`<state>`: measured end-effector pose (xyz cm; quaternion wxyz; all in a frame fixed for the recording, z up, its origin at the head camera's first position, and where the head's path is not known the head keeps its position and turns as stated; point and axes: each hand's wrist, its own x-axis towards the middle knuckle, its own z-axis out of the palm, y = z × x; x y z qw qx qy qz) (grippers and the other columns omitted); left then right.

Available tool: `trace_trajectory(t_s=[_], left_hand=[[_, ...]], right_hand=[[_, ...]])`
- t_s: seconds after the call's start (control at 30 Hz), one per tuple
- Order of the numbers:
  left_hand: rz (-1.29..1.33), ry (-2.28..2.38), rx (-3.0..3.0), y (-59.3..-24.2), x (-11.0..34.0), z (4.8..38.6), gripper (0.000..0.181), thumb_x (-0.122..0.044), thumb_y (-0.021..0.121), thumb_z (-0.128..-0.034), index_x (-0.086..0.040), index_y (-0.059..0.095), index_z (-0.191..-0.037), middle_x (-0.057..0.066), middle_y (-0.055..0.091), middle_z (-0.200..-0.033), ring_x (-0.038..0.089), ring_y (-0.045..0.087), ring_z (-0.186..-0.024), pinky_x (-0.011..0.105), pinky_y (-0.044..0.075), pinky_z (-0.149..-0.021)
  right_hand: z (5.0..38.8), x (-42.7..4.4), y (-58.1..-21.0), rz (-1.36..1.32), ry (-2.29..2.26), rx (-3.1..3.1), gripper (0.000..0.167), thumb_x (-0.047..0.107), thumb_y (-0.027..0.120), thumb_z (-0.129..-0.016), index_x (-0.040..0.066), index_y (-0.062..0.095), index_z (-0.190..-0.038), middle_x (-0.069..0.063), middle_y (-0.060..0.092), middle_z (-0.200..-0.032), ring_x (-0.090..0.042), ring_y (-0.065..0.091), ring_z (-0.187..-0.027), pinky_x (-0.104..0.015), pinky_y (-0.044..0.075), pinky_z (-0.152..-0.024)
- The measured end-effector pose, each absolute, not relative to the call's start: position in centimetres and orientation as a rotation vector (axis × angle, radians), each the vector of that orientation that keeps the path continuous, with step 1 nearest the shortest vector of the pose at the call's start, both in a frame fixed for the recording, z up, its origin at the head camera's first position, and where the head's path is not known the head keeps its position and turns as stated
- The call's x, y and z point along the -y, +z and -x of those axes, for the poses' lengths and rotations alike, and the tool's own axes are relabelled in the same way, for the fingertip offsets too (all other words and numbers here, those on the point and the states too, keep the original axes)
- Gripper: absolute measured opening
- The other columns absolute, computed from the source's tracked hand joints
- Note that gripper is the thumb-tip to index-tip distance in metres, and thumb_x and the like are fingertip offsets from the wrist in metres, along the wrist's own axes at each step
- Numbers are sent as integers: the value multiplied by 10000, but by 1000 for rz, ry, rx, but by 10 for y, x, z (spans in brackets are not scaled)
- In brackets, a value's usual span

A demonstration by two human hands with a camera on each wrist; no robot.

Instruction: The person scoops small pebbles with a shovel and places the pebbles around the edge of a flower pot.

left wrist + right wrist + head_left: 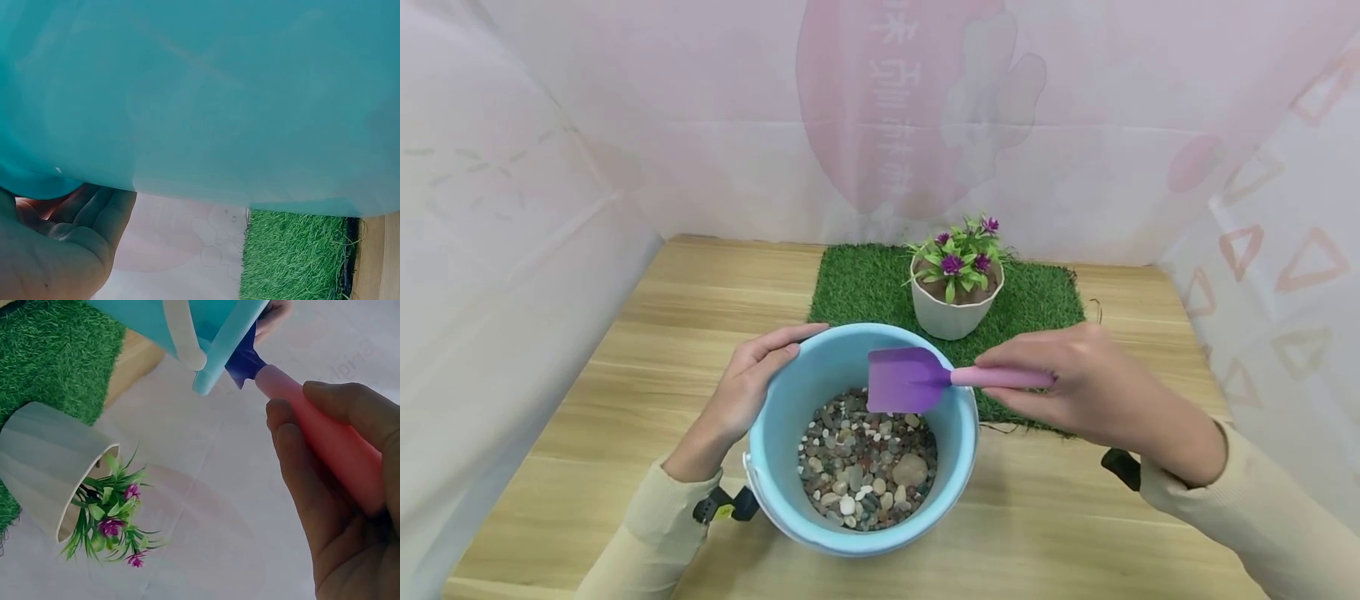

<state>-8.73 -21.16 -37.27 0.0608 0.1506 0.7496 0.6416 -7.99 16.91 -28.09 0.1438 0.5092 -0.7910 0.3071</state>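
A light blue bucket [775, 500] stands on the wooden table, with a layer of small mixed pebbles [857, 467] in its bottom. My left hand [748, 387] holds the bucket at its left rim, fingers along the outside; the left wrist view shows this hand [69, 250] against the blue wall. In my right hand [1082, 383] is the pink handle of a small toy shovel [906, 379]. Its purple blade hangs over the pebbles, inside the bucket's opening. From the right wrist, the thumb and fingers [294, 450] pinch that handle, and most of the blade is hidden.
Behind the bucket lies a green artificial grass mat [857, 283]. On it stands a white flowerpot [951, 318] with purple flowers, close to the bucket's far right side. The bucket's white carrying handle [756, 483] hangs down outside. Pale printed cloth [730, 125] encloses the table [730, 283].
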Motion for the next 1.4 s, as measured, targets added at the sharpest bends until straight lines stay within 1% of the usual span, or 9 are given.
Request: trace_trajectory(t_s=[0.07,0.17,0.23,0.57,0.7,0.93,1.03,1.23,1.4], left_hand=[[-457,1938,-2276,-373,212,87,425,-183,402,-1142,21,571,-1475,268,599,-1474,253,777,-1076,521,695,-805],[-450,1937,-2288,-373,212,86,423,-182,403,-1142,21,574,-1472,266,604,-1469,255,781,-1066,518,696,-799],[-445,1937,-2289,-373,213,86,423,-181,402,-1142,18,575,-1472,265,608,-1466,266,783,-1056,522,696,-789],[-447,1921,-2304,-372,211,88,423,-190,404,-1142,4,582,-1473,251,605,-1479,254,781,-1059,513,698,-792],[-448,1937,-2297,-371,211,88,421,-183,406,-1141,13,582,-1469,248,605,-1478,241,778,-1075,504,697,-812],[-443,1952,-2267,-372,211,87,421,-183,414,-1141,26,574,-1468,225,617,-1472,239,778,-1076,510,694,-814],[-443,1954,-2270,-373,212,87,420,-188,415,-1141,17,578,-1470,195,636,-1462,249,781,-1068,513,694,-809],[-452,1959,-2274,-373,213,87,417,-175,415,-1139,27,579,-1465,143,662,-1448,241,779,-1075,505,693,-825],[-471,1955,-2284,-373,212,88,415,-166,411,-1139,25,578,-1467,222,637,-1450,252,784,-1058,523,692,-803]], right_hand=[[81,-165,-279,-1494,900,2278,154,145,800,-948,121,824,-1098,48,815,-946,-3,733,-741,-83,587,-635],[83,-159,-275,-1522,921,2277,318,-20,843,-836,119,823,-1121,37,817,-952,-8,738,-757,-82,595,-647],[83,-155,-273,-1524,929,2294,330,-40,851,-818,114,825,-1108,29,819,-952,-17,751,-774,-84,605,-666],[84,-144,-270,-1563,905,2370,248,4,864,-837,71,824,-1072,-5,823,-936,-36,772,-800,-68,607,-710],[84,-139,-270,-1573,887,2385,196,31,859,-856,66,820,-1045,3,816,-908,-12,754,-775,-61,599,-691],[82,-135,-273,-1575,902,2418,67,93,804,-937,101,811,-1004,32,792,-863,33,702,-744,-62,586,-675],[82,-131,-272,-1575,875,2449,30,100,784,-956,122,799,-970,64,758,-823,60,629,-690,-65,555,-622],[80,-122,-270,-1554,783,2578,135,136,740,-996,159,750,-863,106,616,-699,61,450,-610,-106,465,-531],[80,-115,-268,-1553,705,2678,248,147,736,-1000,172,668,-763,106,555,-649,46,425,-591,-128,455,-513]])
